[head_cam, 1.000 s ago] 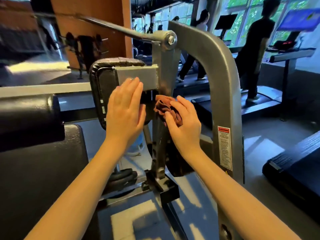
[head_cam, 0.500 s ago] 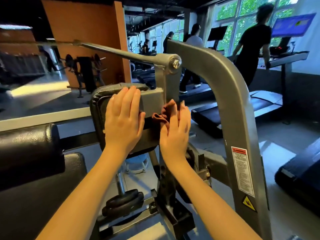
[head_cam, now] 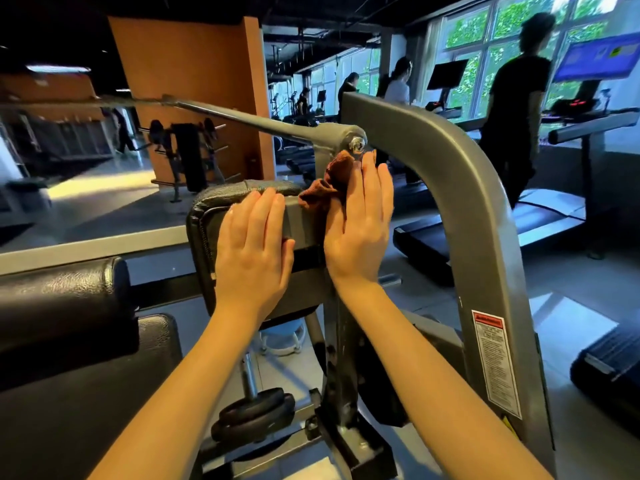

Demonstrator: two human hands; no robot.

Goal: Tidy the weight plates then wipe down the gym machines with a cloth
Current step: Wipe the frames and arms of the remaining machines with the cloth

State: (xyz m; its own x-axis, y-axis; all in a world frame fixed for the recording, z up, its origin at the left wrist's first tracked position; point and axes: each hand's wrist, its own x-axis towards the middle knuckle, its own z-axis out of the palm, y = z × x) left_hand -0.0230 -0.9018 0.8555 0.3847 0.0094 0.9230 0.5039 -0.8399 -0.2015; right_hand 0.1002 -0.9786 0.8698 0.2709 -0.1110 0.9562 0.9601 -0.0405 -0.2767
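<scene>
Light src: daylight thru windows [head_cam: 485,57], upper R; foliage outside bright green. Interior dim; ceiling [head_cam: 138,5] near black, top L corner lost in shadow.
Glare: 2 pale patches on floor [head_cam: 104,183], 1 mid L, 1 lower R; pin highlight on bolt [head_cam: 356,146]; soft sheen on grey frame [head_cam: 450,161] and black pad [head_cam: 62,289].
Backlit: treadmill runner [head_cam: 516,109] reads as silhouette. Screen [head_cam: 595,58] glows blue, top R.
Blur: bar [head_cam: 86,102] smeared toward L edge; bkgd soft, foreground sharp.
Distortion: wide-angle; straight lines bow near edges, frame upright leans.
</scene>
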